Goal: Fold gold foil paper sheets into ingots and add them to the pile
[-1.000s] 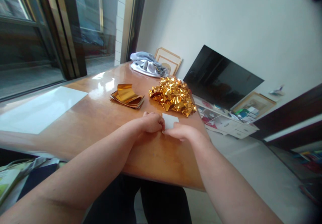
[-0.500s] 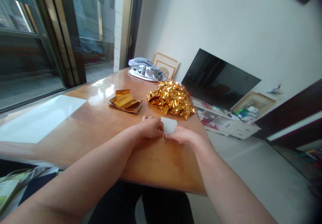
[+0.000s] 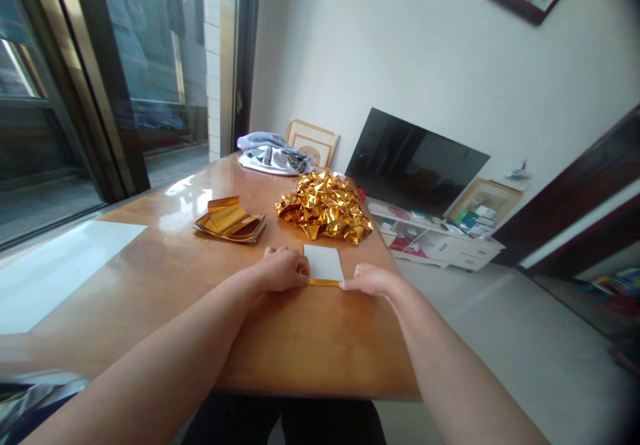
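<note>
A small sheet of foil paper (image 3: 323, 262) lies white side up on the table, with a narrow gold strip folded over along its near edge. At the left end of that fold, my left hand (image 3: 284, 269) has its curled fingers pinched on the paper. The thumb of my right hand (image 3: 367, 280) presses the fold's right end, its other fingers curled in. Just beyond the sheet rises a heap of folded gold foil pieces (image 3: 325, 206). Left of the heap sits a loose stack of flat gold foil sheets (image 3: 230, 220), its top sheets curling up.
The wooden table (image 3: 320, 345) has a glossy top. A white sheet (image 3: 65, 268) lies at its left, and bundled grey cloth (image 3: 273, 154) at the far end. Beyond the right edge stand a white cabinet (image 3: 440, 245) and a television (image 3: 415, 158). A sliding glass door is on the left.
My hands have spread apart along the near edge of the paper, baring the gold fold between them. The camera's view has shifted, so the table and wall appear moved.
</note>
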`<state>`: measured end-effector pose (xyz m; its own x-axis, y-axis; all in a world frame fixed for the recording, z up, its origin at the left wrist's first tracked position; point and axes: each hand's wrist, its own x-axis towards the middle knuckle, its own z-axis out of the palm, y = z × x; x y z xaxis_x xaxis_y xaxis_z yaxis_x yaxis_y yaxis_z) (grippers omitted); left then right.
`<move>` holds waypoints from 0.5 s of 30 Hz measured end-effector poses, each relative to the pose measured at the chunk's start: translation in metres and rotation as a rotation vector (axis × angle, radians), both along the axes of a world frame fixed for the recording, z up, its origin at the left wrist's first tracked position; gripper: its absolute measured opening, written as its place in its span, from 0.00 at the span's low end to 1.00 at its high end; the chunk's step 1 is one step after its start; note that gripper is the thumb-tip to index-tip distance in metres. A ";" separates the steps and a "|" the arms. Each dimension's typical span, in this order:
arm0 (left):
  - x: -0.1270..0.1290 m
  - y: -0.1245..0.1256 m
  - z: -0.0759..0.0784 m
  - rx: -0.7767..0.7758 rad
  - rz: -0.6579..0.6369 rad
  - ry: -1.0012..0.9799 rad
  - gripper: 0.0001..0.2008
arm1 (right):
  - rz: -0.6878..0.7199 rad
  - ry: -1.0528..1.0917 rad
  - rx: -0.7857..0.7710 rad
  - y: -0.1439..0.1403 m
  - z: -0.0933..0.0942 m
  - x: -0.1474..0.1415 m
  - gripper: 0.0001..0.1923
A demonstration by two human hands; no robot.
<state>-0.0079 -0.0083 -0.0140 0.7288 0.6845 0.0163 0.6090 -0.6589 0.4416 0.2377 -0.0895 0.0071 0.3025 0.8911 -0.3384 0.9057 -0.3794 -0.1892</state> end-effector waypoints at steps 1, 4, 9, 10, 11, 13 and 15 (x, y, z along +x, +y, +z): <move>0.000 0.000 0.000 0.000 0.001 0.002 0.08 | -0.006 0.029 0.002 0.000 -0.001 0.004 0.20; 0.000 0.000 0.001 -0.003 0.001 0.007 0.08 | -0.018 0.158 0.012 -0.004 -0.005 0.012 0.16; 0.000 -0.001 0.002 0.008 -0.005 -0.016 0.08 | -0.030 0.344 0.113 -0.017 -0.008 0.012 0.09; 0.000 -0.001 0.002 0.011 -0.007 -0.019 0.07 | -0.031 0.373 0.146 -0.019 -0.009 0.010 0.08; 0.001 -0.001 0.002 0.015 -0.009 -0.021 0.07 | -0.030 0.401 0.182 -0.021 -0.011 0.007 0.07; 0.001 -0.001 0.001 0.025 -0.014 -0.017 0.07 | -0.016 0.480 0.244 -0.022 -0.014 0.001 0.06; 0.001 -0.001 0.001 0.036 -0.019 -0.013 0.06 | 0.020 0.570 0.284 -0.021 -0.018 -0.005 0.07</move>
